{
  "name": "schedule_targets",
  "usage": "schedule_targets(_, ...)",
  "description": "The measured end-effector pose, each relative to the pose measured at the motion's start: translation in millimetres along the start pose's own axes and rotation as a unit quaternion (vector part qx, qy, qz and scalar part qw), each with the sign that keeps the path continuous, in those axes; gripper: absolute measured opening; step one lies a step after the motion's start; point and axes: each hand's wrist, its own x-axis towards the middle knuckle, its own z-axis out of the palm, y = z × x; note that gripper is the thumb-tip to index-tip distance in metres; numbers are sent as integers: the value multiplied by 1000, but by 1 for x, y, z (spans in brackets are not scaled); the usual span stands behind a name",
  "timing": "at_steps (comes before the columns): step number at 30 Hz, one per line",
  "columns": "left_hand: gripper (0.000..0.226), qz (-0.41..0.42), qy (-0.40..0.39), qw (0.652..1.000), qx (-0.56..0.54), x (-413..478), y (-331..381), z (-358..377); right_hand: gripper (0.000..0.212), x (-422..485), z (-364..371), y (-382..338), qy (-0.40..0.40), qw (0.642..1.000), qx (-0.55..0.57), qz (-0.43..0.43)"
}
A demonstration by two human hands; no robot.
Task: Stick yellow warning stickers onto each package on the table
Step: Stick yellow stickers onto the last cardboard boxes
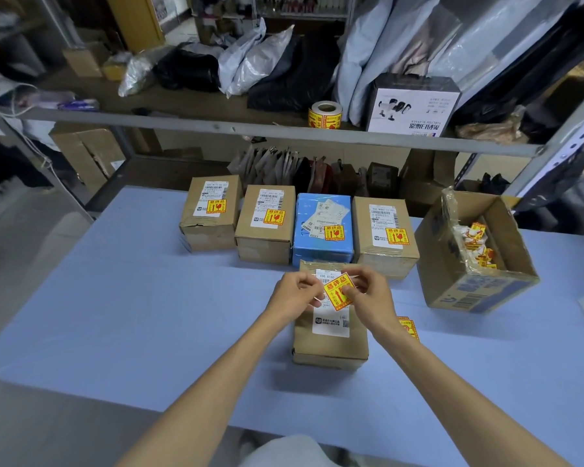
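Room: I'm looking into a storeroom; a metal shelf [216, 124] crosses the back, carrying plastic mailer bags [250, 65], a white printed box [412, 107] and a roll of yellow stickers [325, 115].
Surface: pale blue table [115, 315], matte, reaching from me to the shelf frame.
Back row: four packages [267, 237] side by side at the far edge, three brown and one blue, each with a yellow sticker on its top.
Near package [331, 342]: brown, just in front of the row, white shipping label facing up.
Yellow warning sticker [338, 291]: tilted over the near package's label; I cannot tell whether it touches.
Left hand [294, 294]: fingers curled, pinching the sticker's left edge.
Right hand [371, 294]: fingers curled, pinching the sticker's right edge.
Open carton [469, 288]: right of the row, holding crumpled sticker scraps [476, 241].
Loose stickers [408, 326]: on the table beside my right wrist, partly hidden.
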Motion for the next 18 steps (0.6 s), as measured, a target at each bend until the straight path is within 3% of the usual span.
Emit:
schedule_targets(6,4,-15,-12,1000,12,0,1,1,28,3,-2,3,34,998,-47,-12)
schedule_targets(10,6,-17,5,1000,7,1,3,4,33,-3,1,0,87,958,-245,-122)
schedule_targets(13,11,-16,13,1000,-13,1,5,5,27,-7,8,-4,74,935,-291,-187)
schedule_targets(18,15,-14,18,999,-34,0,8,6,19,-4,14,-4,52,936,-308,-164)
